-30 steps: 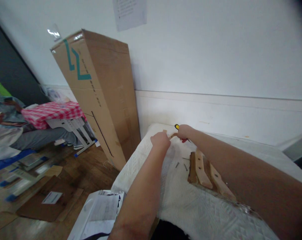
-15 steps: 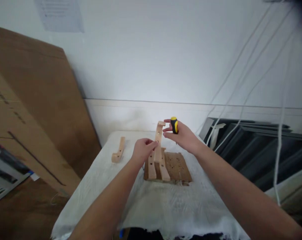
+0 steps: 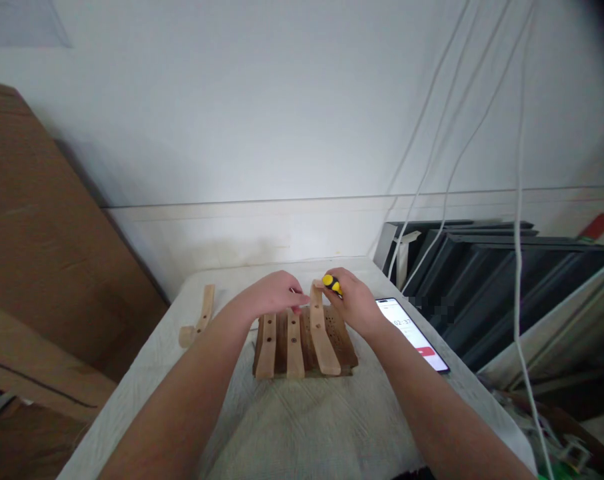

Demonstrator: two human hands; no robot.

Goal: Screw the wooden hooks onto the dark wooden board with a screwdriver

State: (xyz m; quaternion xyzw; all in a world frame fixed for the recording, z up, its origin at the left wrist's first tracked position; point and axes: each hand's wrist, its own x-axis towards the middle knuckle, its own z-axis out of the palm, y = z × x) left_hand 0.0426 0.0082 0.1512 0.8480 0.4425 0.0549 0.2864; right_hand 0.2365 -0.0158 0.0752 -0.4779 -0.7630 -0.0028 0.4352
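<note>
My right hand (image 3: 355,307) is closed round a yellow-and-black screwdriver (image 3: 331,284), its handle showing above the fingers. Those fingers are at the top of a curved wooden hook piece (image 3: 321,330) with screw holes, which lies on a brown board (image 3: 306,367). To its left on the board rest two more wooden pieces, a middle one (image 3: 295,350) and a left one (image 3: 267,350), with dark holes or screws in them. My left hand (image 3: 277,292) hovers above these two, fingers pinched; what they hold is too small to make out.
A loose wooden hook piece (image 3: 205,310) lies at the left on the white cloth (image 3: 302,427). A lit phone (image 3: 412,333) lies right of my right forearm. Cardboard (image 3: 47,220) stands left; dark panels (image 3: 482,287) and hanging white cables (image 3: 519,233) are at the right.
The wooden piece held up over the board now lies at the board's right side. My left hand has let go of it and moved left. The view has shifted, showing the phone.
</note>
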